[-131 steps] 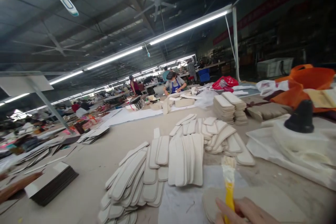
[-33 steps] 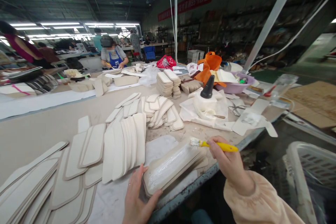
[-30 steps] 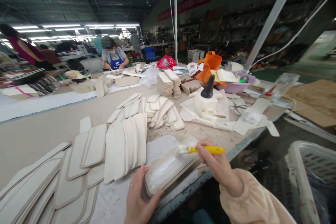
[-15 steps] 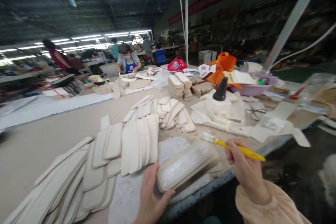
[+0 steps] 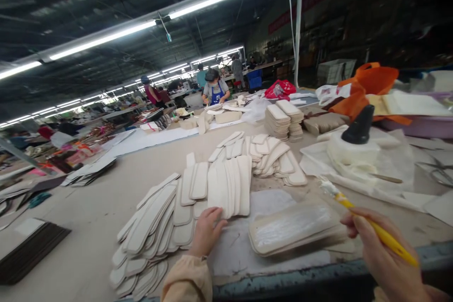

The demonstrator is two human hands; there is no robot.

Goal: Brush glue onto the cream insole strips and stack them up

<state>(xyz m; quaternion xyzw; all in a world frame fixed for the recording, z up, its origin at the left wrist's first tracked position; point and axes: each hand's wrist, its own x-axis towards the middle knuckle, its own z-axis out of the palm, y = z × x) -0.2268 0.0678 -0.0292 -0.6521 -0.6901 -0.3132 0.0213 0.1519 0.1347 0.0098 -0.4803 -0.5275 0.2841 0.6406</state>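
Note:
My right hand grips a paintbrush by its yellow handle, its bristles white with paste and pointing away from me. Just left of it lies a stack of long rounded cream panels; the top one has a wet, shiny film. My left hand is at the near edge of a fanned row of white panels, fingers slightly spread. Whether the fingertips press on a panel, I cannot tell. More overlapping panels spread out to the left of this hand.
A white tub with a black cone-shaped top stands at the right on plastic sheeting. Neat panel stacks are behind the fanned ones. Dark panels lie far left. A co-worker sits across the table. The table edge runs close to me.
My left hand has left the wet stack and moved to the fanned white panels on its left. The paintbrush remains in my right hand. The view has turned left.

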